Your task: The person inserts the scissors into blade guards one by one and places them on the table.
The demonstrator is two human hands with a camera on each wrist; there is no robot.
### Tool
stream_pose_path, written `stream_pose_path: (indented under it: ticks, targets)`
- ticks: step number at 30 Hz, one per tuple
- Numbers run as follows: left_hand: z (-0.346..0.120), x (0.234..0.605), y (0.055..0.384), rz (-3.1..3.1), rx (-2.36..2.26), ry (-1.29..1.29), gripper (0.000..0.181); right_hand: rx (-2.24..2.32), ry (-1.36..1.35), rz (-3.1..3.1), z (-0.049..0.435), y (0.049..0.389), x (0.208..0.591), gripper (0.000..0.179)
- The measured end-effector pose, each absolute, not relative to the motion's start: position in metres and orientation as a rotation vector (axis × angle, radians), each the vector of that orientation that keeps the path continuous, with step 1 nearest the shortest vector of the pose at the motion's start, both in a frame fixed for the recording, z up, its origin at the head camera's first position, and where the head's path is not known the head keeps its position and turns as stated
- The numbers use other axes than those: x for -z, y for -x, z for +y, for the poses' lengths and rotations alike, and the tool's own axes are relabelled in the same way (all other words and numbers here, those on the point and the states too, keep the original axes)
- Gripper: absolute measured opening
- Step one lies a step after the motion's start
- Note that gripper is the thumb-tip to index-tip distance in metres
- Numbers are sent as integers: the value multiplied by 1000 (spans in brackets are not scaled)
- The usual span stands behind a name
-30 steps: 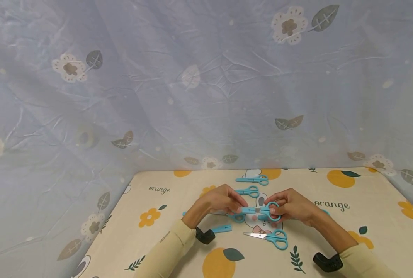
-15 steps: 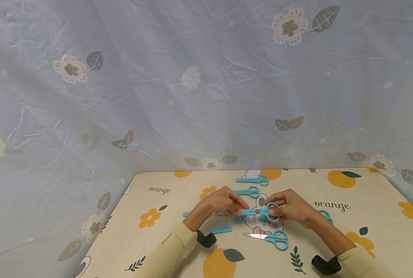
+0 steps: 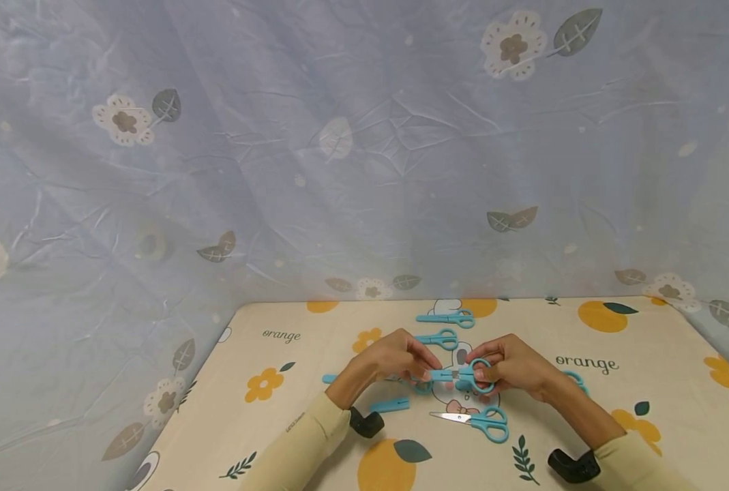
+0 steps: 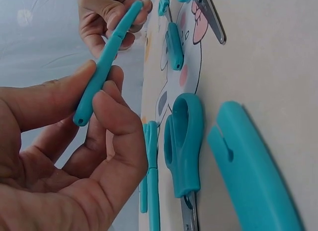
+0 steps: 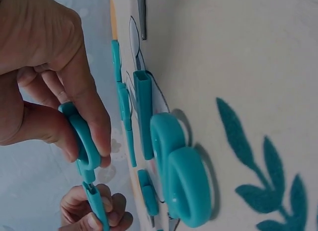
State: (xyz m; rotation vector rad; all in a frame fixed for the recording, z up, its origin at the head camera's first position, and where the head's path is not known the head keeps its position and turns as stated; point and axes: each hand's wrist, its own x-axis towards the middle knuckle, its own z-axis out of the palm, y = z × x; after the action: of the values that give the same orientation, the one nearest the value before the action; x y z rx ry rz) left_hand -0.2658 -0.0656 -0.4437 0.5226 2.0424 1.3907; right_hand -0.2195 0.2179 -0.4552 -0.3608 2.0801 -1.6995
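Note:
In the head view my left hand (image 3: 395, 356) pinches a light-blue blade cover (image 3: 441, 376) between thumb and fingers. My right hand (image 3: 517, 368) grips the light-blue handle of a pair of scissors (image 3: 482, 376), whose blades point left into the cover. A narrow strip of metal shows between cover and handle; the rest of the blades is hidden. Both hands hold the pair above the cloth. Below them lies a bare-bladed pair of scissors (image 3: 489, 424). A loose blade cover (image 3: 391, 405) rests near my left wrist, its slotted end large in the left wrist view.
Two covered pairs of scissors, a farther one (image 3: 447, 318) and a nearer one (image 3: 440, 339), lie beyond my hands. Another scissors handle (image 3: 423, 387) shows beneath my left hand, and one more handle (image 3: 575, 380) beside my right wrist. A patterned curtain (image 3: 364, 170) hangs behind the table.
The cover and scissors have drawn slightly closer together, narrowing the metal strip. My right forearm has shifted a little, showing more of the handle beside it.

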Motion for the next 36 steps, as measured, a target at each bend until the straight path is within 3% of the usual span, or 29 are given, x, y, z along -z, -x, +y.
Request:
stream_pose_path:
  ticks: [25,36]
  targets:
    - [-58,445,265,2123,-1340,-516,19,1686,331,2202,208,214,457,38]
    - [-55,444,261,2177,-1338,-495,22,1744,286,2095,208,215,459,45]
